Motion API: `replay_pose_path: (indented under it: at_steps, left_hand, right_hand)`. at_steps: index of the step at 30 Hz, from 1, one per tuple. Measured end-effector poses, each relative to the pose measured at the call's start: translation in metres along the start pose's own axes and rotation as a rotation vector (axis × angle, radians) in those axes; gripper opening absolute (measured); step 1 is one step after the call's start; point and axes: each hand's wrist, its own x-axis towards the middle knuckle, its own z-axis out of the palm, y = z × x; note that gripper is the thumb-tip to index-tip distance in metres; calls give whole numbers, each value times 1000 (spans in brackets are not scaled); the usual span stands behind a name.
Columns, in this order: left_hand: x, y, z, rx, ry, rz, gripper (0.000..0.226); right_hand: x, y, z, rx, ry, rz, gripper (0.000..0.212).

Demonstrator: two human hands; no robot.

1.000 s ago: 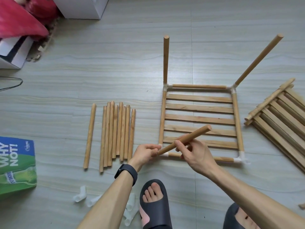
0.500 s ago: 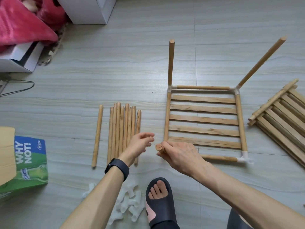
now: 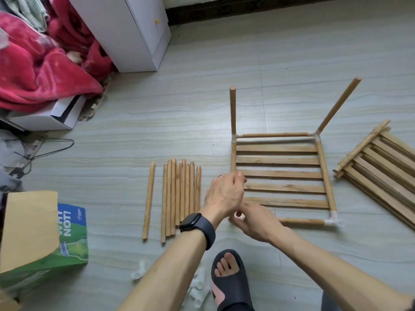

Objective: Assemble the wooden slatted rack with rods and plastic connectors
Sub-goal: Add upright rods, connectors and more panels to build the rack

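Fitting the third upright is the step in hand, we judge. Our left hand (image 3: 225,195) is above the near left corner of the rack (image 3: 280,174). Its fingers are curled as if round a rod (image 3: 238,212), of which only a short piece shows under the palm. Our right hand (image 3: 256,223) lies low at the same corner, over the joint; whether its fingers pinch anything, we cannot tell. Two uprights (image 3: 232,108) stand at the far corners. Next, the rod must go straight down into its socket while the corner is kept from sliding. The near right connector (image 3: 334,221) has no upright yet. Room is good on the far side. Close by, loose rods (image 3: 179,194) lie just to the left, spare panels (image 3: 381,173) to the right, and our foot (image 3: 228,274) is near.
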Motion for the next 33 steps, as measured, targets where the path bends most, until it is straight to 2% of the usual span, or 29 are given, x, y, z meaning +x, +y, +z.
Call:
replay_pose_path:
  at_steps: [3,6,10,17,25,30,32,33]
  left_hand:
    - [2,1,6,136,-4,12,51]
    - [1,4,9,8,-60,15,53]
    - [-5,-8,12,-106,-95,26,43]
    - [-16,-4,23,43,-89,104,37]
    - [-19,6,23,130,10,131,31]
    - [-17,3,17,195,76,138,32]
    - [-19,1,19,99,37,91,42]
    - [-18,-1,19,-42,-7,34,54]
  right_hand:
    - [-7,37,15,-111,-117,201,57]
    - [-16,68,26,-273,-210,279,45]
    - [-23,82,35,-437,-142,220,41]
    - [-13,90,30,-435,-149,139,26]
    - [-16,87,24,-437,-170,111,22]
    - [-23,78,16,-465,-231,146,38]
    - [-24,73,17,-488,-244,176,45]
    - [-22,73,19,-495,-236,191,48]
